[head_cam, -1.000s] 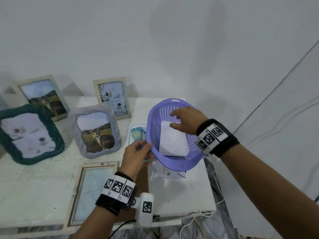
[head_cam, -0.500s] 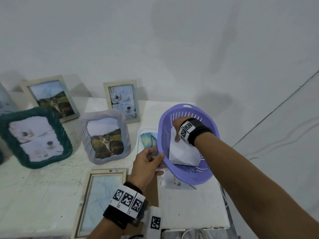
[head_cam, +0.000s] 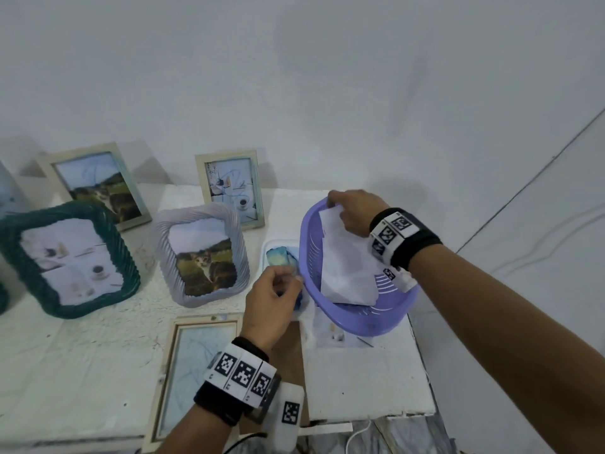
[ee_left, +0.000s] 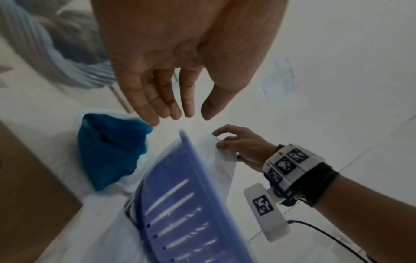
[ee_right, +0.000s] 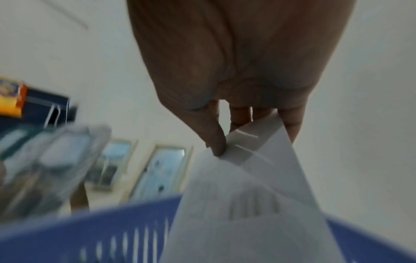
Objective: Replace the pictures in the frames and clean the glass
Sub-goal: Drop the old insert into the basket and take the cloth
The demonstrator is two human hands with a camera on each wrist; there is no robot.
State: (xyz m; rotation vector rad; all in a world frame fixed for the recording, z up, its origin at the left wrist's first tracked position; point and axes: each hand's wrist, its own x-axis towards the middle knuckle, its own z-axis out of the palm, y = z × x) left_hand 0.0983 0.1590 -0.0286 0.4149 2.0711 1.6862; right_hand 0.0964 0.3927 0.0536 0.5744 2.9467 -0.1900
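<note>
A purple basket (head_cam: 357,314) stands at the table's right end with white prints (head_cam: 347,267) leaning inside it. My right hand (head_cam: 352,209) is at the basket's far rim and pinches the prints' top edge between thumb and fingers; in the right wrist view my right hand (ee_right: 252,138) grips the white prints (ee_right: 247,204) above the purple basket (ee_right: 90,236). My left hand (ee_left: 180,115) hovers with relaxed fingers just off the basket's rim (ee_left: 186,140) and holds nothing. An empty wooden frame (head_cam: 199,365) lies flat under my left wrist, beside a brown backing board (head_cam: 291,355).
A blue cloth (head_cam: 278,257) sits in a white tray left of the basket. A green frame (head_cam: 65,257) and a lilac frame (head_cam: 203,253) stand mid-table. Two wooden frames (head_cam: 98,185) (head_cam: 232,188) lean on the wall. The table edge (head_cam: 422,355) is just right of the basket.
My right hand has moved from inside the basket up to its far rim and raised the prints by their top edge. My left hand has let go of the basket's near rim.
</note>
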